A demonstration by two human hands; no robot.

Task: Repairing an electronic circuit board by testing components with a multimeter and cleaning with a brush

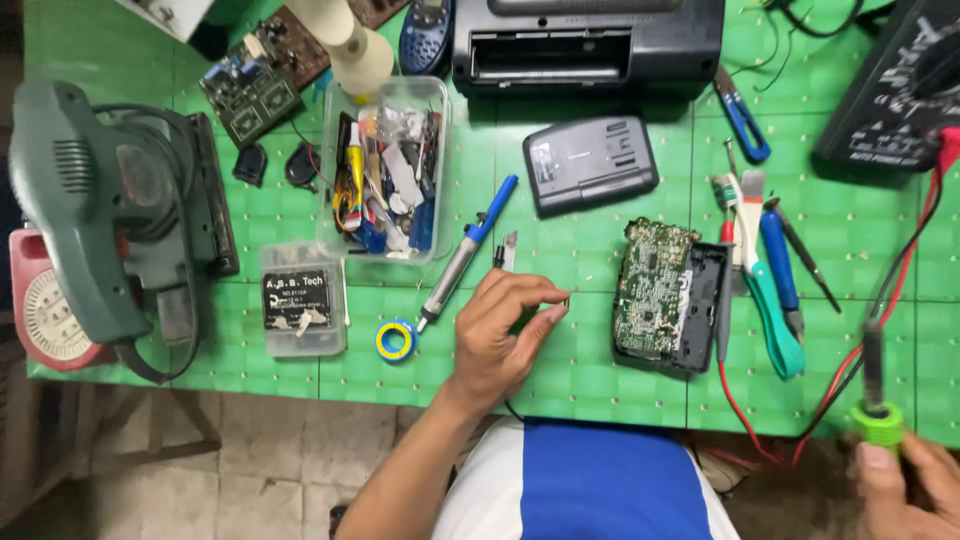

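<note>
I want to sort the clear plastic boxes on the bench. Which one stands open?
The larger clear tub, open-topped and crammed with small parts, above the blue-handled desoldering pump. The smaller box to its lower left is lidded, with a dark label.

right hand (905, 485) cut off at bottom edge, left hand's (497, 335) pinched item too small

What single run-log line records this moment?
left hand: pinching tiny part | right hand: holding green-handled tool | opened device: between hands, on green table

Shirt (590, 490): white with broad blue centre panel. 2 bare forearms, no sleeves visible, no gloves.
</note>
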